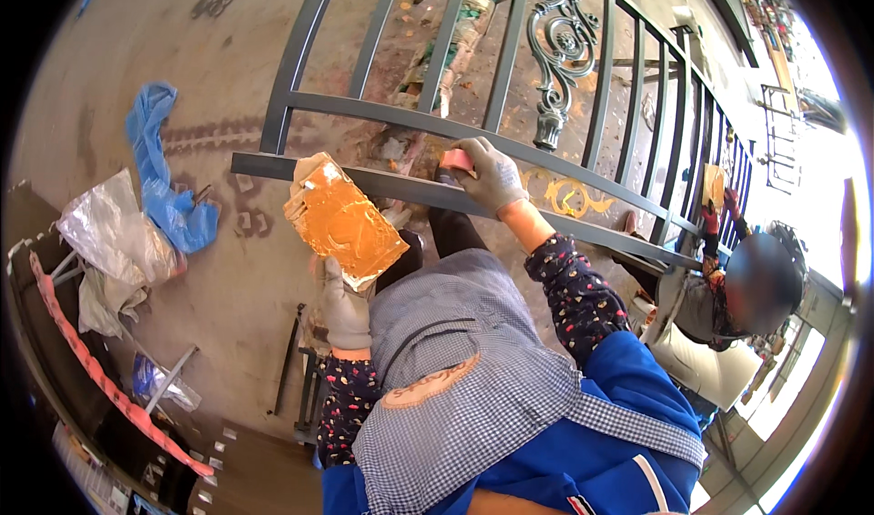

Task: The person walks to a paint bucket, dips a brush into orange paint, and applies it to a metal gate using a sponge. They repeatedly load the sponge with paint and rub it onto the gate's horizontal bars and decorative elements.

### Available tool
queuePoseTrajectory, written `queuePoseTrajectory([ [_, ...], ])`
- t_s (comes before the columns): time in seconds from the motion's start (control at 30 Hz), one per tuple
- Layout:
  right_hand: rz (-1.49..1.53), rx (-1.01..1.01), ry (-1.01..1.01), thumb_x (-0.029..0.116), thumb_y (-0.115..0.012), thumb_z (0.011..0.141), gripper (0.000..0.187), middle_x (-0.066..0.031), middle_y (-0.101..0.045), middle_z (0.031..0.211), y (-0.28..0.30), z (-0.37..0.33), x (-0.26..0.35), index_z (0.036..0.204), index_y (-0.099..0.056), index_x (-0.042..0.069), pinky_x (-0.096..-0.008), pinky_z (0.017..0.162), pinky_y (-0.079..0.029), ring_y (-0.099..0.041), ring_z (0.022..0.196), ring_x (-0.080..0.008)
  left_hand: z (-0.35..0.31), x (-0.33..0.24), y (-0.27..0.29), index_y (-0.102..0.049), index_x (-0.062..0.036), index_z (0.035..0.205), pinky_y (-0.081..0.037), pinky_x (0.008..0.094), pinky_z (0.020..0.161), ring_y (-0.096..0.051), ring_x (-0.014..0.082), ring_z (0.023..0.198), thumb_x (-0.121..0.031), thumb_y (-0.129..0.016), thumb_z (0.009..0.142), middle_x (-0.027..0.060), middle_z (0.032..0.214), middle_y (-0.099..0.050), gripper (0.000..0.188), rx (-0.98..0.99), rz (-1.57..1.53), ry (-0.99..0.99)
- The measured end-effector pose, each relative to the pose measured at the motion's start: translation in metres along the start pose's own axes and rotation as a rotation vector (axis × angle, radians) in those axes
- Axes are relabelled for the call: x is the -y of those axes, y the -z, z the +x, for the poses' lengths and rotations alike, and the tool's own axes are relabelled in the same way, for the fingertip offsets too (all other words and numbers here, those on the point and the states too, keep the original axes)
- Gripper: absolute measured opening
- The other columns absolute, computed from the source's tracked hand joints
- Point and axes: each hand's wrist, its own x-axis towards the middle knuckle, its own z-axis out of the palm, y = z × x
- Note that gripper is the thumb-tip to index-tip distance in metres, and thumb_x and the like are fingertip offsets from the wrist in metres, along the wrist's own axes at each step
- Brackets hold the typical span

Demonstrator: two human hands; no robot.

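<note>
Against gate rail (401,190), pink pad (455,160) under rt fingers (487,164).

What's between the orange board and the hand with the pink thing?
In the head view, a flat grey rail of the metal gate runs from the orange-smeared board to the right hand pressing its pink pad.
</note>
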Motion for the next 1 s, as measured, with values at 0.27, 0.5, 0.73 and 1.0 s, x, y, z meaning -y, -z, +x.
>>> queuePoseTrajectory([
  [0.27, -0.236, 0.121, 0.040, 0.022, -0.070, 0.084, 0.034, -0.0143, -0.062, 0.106, -0.013, 0.017, 0.005, 0.113, -0.058, 0.010, -0.0476, 0.081, -0.053, -0.066, 0.097, -0.0378, -0.002, 0.004, -0.005, -0.038, -0.0080, 0.148, -0.055, 0.0463, 0.097, -0.059, 0.0313, 0.124, -0.039, -0.055, 0.103, 0.0132, 0.142, -0.052, 0.057, -0.044, -0.207, 0.043],
  [0.5, -0.225, 0.080, -0.033, 0.024, -0.074, 0.083, 0.035, -0.0145, -0.064, 0.103, 0.003, -0.007, -0.003, 0.112, -0.060, 0.010, -0.0463, 0.080, -0.054, -0.066, 0.095, -0.0388, -0.001, 0.008, -0.005, -0.038, -0.0076, 0.150, -0.056, 0.0488, 0.097, -0.059, 0.0351, 0.123, -0.041, -0.053, 0.104, 0.0134, 0.144, -0.052, 0.058, -0.059, -0.131, -0.026],
  [0.73, -0.232, 0.092, -0.076, 0.026, -0.073, 0.083, 0.041, -0.0168, -0.062, 0.110, -0.027, 0.025, 0.010, 0.115, -0.055, 0.009, -0.0490, 0.081, -0.053, -0.065, 0.097, -0.0407, 0.002, 0.012, 0.008, -0.038, -0.0078, 0.151, -0.050, 0.0499, 0.103, -0.056, 0.0340, 0.127, -0.045, -0.052, 0.103, 0.0134, 0.145, -0.051, 0.062, -0.065, -0.173, 0.077],
  [1.0, -0.145, -0.015, -0.169, 0.030, -0.072, 0.083, 0.038, -0.0157, -0.064, 0.108, -0.005, -0.008, -0.001, 0.111, -0.058, 0.009, -0.0478, 0.081, -0.053, -0.065, 0.098, -0.0396, 0.004, 0.007, 0.002, -0.038, -0.0076, 0.151, -0.051, 0.0482, 0.102, -0.056, 0.0325, 0.128, -0.045, -0.050, 0.104, 0.0132, 0.147, -0.051, 0.061, -0.080, -0.130, 0.060],
])
